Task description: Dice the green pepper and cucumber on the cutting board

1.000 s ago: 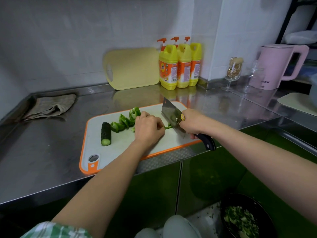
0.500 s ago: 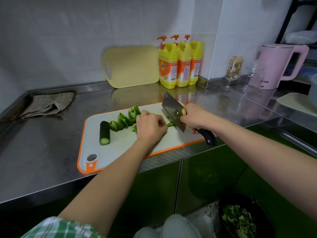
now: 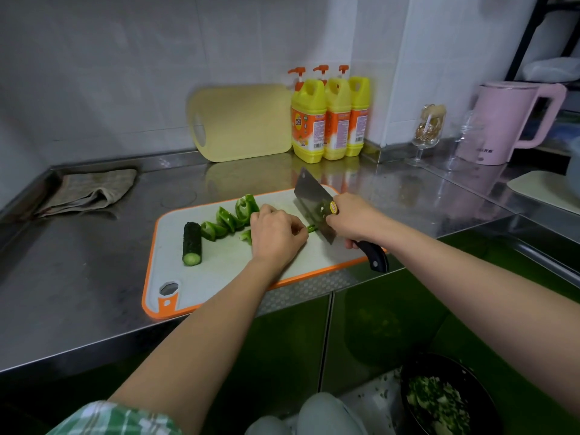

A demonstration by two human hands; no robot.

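A white cutting board (image 3: 219, 271) with an orange rim lies on the steel counter. A dark green cucumber piece (image 3: 191, 243) rests at its left. Several green pepper strips (image 3: 230, 218) lie beside it. My left hand (image 3: 276, 233) has curled fingers and pins a pepper strip (image 3: 311, 228) to the board; most of the strip is hidden under the hand. My right hand (image 3: 353, 219) grips a cleaver (image 3: 314, 205) by its black handle. The blade stands right beside my left fingertips, over the strip's free end.
A grey cloth (image 3: 88, 191) lies at the back left. A yellow board (image 3: 241, 122) and three yellow detergent bottles (image 3: 329, 117) stand against the wall. Glasses (image 3: 430, 130) and a pink kettle (image 3: 508, 120) stand at the right. A dark bowl of chopped greens (image 3: 442, 400) sits below the counter.
The cleaver has kept chopping in small strokes next to my left fingers. My left hand stays on the pepper strip. The view has shifted slightly.
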